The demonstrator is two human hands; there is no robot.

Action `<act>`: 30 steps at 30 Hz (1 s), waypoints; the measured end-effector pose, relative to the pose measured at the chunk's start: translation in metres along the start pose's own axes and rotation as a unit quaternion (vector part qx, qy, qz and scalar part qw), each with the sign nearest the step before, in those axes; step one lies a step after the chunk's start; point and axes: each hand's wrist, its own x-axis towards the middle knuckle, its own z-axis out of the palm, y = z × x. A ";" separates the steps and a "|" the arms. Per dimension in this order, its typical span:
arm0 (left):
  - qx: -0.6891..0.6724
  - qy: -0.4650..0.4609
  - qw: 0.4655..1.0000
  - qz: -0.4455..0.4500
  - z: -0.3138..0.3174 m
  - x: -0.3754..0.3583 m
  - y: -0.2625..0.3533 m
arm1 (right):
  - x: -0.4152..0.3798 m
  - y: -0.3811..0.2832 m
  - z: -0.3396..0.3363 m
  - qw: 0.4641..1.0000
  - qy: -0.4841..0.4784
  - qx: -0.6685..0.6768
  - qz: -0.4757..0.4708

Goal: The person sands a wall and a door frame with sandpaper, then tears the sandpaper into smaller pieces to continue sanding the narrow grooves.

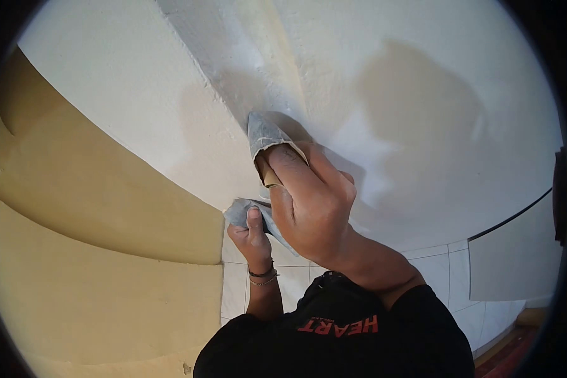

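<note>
A folded grey sheet of sandpaper (263, 135) is pressed flat against the cream plastered wall (422, 94) by the clenched right hand (309, 201); its trailing end is pinched taut in the left hand (251, 236), presumably for steadiness.

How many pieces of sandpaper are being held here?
2: one sandpaper piece pressed against the wall by the right hand, another folded piece in the left hand.
</note>
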 end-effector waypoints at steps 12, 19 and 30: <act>0.005 -0.009 1.000 0.008 -0.001 0.001 -0.006 | -0.004 0.005 0.002 1.000 -0.019 0.007 0.002; -0.019 -0.001 1.000 -0.018 -0.006 -0.001 -0.004 | -0.006 0.001 -0.002 1.000 -0.027 -0.010 0.010; -0.005 0.015 1.000 0.009 -0.001 0.002 -0.004 | -0.001 0.004 0.009 1.000 -0.004 -0.006 0.000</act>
